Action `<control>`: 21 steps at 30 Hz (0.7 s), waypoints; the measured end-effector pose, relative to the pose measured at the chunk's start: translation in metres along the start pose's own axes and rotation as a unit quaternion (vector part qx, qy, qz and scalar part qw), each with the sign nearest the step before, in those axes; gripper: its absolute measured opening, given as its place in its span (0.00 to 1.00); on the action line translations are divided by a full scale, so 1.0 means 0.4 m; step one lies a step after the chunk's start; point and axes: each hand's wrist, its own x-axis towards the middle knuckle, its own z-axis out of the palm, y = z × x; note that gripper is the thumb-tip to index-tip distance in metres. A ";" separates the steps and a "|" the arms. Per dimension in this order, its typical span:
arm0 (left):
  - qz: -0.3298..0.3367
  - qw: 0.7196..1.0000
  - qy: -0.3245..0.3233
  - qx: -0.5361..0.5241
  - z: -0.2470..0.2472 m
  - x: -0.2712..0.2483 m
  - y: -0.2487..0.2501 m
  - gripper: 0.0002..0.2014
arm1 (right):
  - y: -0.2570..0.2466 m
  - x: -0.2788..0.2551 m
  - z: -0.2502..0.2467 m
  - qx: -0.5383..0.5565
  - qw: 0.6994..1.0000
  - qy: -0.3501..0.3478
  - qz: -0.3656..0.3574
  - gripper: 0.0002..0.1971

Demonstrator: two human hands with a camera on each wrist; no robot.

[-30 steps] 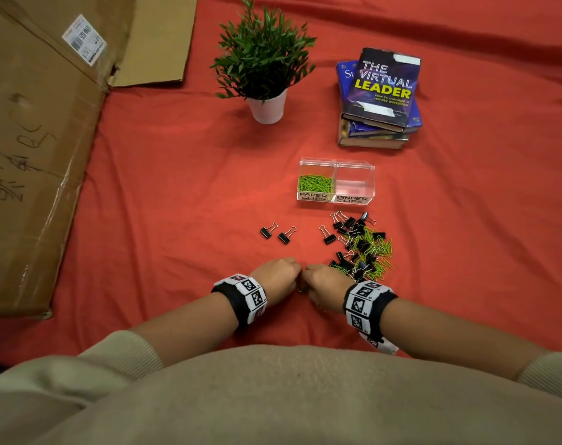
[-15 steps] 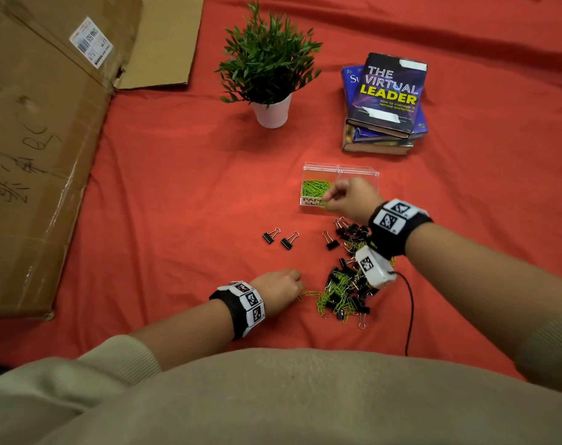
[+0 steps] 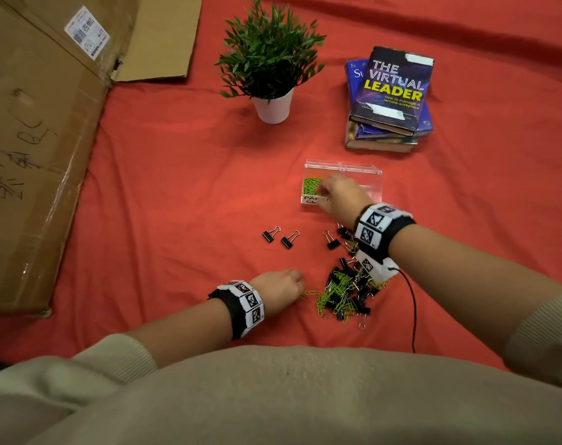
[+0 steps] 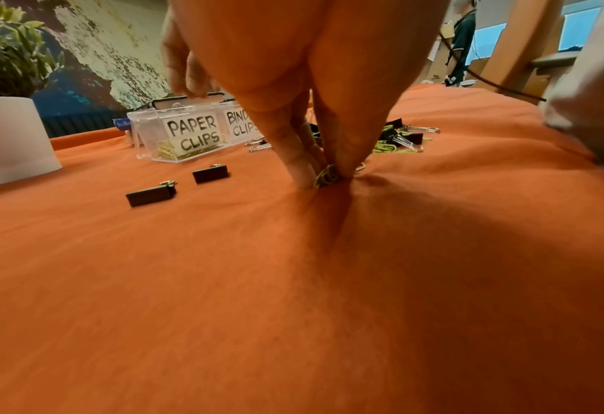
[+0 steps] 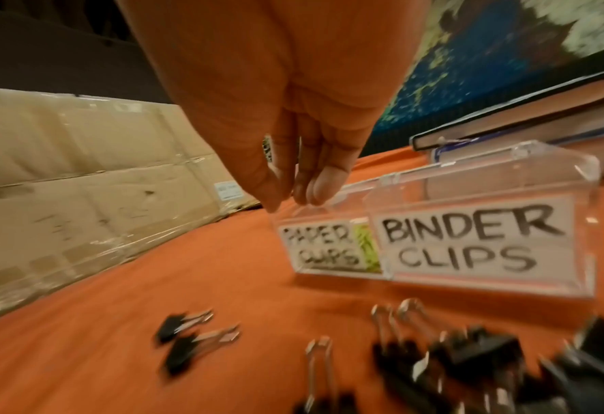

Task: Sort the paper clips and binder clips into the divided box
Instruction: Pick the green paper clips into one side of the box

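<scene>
A clear divided box (image 3: 363, 170) stands on the red cloth, labelled PAPER CLIPS on the left and BINDER CLIPS (image 5: 470, 241) on the right. Green paper clips (image 3: 310, 186) lie in the left compartment. My right hand (image 3: 319, 191) hangs over that compartment with its fingers (image 5: 315, 190) straight and close together, and nothing shows between them. A mixed pile (image 3: 347, 290) of black binder clips and green paper clips lies nearer to me. At the pile's left edge my left hand (image 3: 300, 289) pinches a paper clip (image 4: 327, 175) against the cloth.
Three loose binder clips (image 3: 271, 234) (image 3: 289, 239) (image 3: 331, 240) lie left of the pile. A potted plant (image 3: 271, 69) and stacked books (image 3: 390, 97) stand behind the box. Flattened cardboard (image 3: 32, 139) covers the left side. A black cable (image 3: 413, 309) trails from my right wrist.
My right hand left the pile beside my left hand, reached forward to the box and now hangs over the paper clip compartment. My left hand stayed at the pile's left edge.
</scene>
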 end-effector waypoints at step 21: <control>-0.067 0.977 0.049 -0.197 -0.019 0.051 -0.063 0.09 | -0.002 -0.297 0.205 -0.087 0.954 -0.249 -0.141 0.12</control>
